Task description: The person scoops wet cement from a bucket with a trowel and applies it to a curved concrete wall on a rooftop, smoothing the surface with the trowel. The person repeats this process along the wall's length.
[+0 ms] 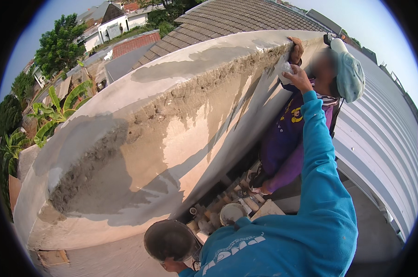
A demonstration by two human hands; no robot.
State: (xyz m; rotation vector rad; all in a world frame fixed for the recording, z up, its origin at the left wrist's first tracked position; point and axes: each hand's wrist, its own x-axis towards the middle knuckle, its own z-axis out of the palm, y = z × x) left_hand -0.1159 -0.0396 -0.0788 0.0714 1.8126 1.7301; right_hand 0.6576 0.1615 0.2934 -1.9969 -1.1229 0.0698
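Observation:
At the lower middle, my left hand (174,265) is closed on the near rim of a dark, round bucket (165,241), whose inside is in shadow. My right arm, in a blue sleeve, stretches far forward. Its hand (299,78) grips a small whitish cup-like thing (286,70) against the top of a wall (144,111). The wall's edge is rough, with patches of wet grey mortar and damp streaks down its face. The cup's contents cannot be made out.
A co-worker in a purple top (283,134) and pale cap stands beside the wall, one hand (295,50) on its edge. Below lie a white bucket (233,213) and several stacked pieces. Corrugated metal roofing (380,134) slopes at right; tiled roof (227,23) and trees lie beyond.

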